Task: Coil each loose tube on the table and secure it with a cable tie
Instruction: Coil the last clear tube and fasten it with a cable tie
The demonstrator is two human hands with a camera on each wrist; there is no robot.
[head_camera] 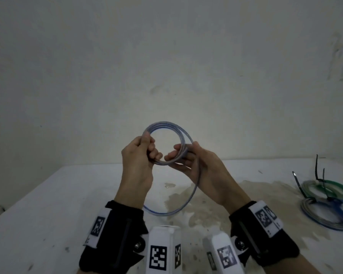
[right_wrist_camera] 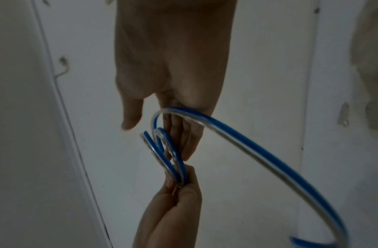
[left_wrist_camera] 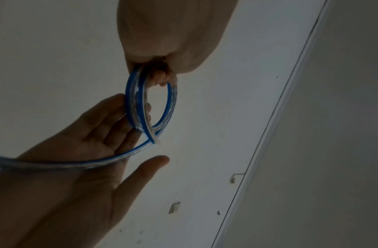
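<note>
Coiling the blue-striped clear tube point(head_camera: 167, 126) in mid-air above the white table point(head_camera: 48, 194): my left hand point(head_camera: 139, 155) pinches the gathered loops, while my right hand point(head_camera: 194, 161), fingers nearly straight, guides the tail that hangs down to the tabletop. I judge no tie fitted yet. Two finished coils point(head_camera: 329, 202) with black cable ties point(head_camera: 318, 169) lie at right. Stained tabletop, bare pale wall point(head_camera: 166, 56).

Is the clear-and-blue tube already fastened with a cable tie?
No: the tube is only held by the left hand and right hand, with no tie on it.
</note>
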